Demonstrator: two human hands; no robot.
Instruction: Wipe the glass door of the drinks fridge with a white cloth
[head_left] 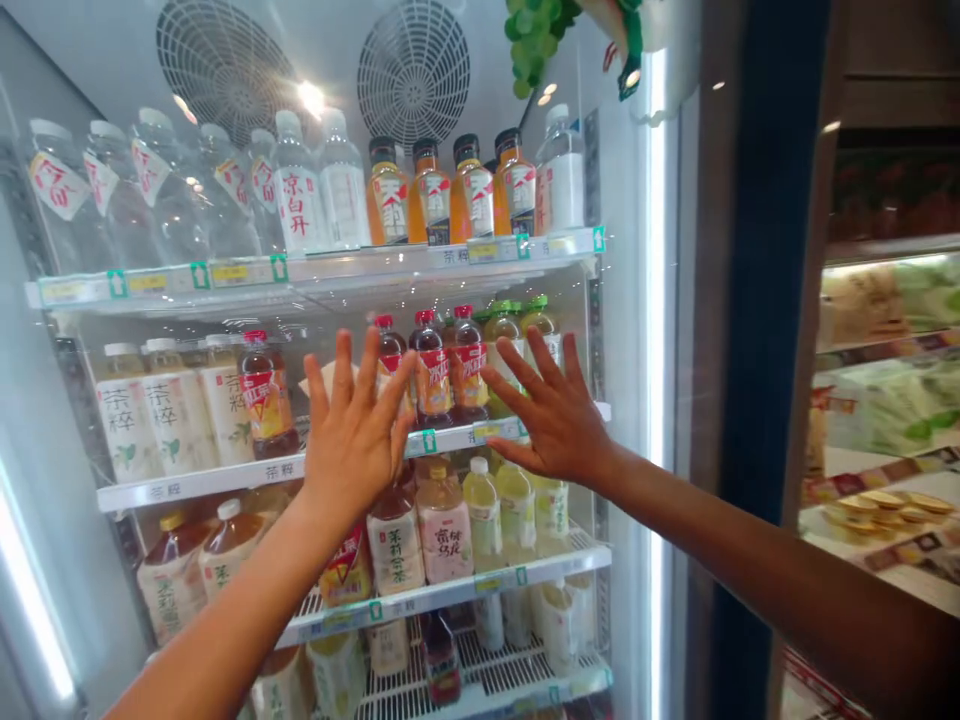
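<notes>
Both of my hands are raised with fingers spread in front of a lit drinks cooler, and neither holds anything. My left hand (351, 430) is in front of the second shelf, hiding part of the bottles there. To its right, my right hand (551, 415) covers some green-capped bottles (504, 325). Between the hands stand red-capped bottles of dark tea (433, 365). Another red-capped bottle (266, 395) and white-labelled bottles (124, 410) are left of my left hand. Whether my palms touch a glass door, I cannot tell.
The top shelf (330, 265) carries clear water bottles (296, 200) and orange bottles with black caps (431, 195). Lower shelves hold more bottled drinks, including a pink-labelled one (444, 525). A dark frame (772, 300) edges the cooler's right side. Beyond it are shelves of packaged goods (885, 390).
</notes>
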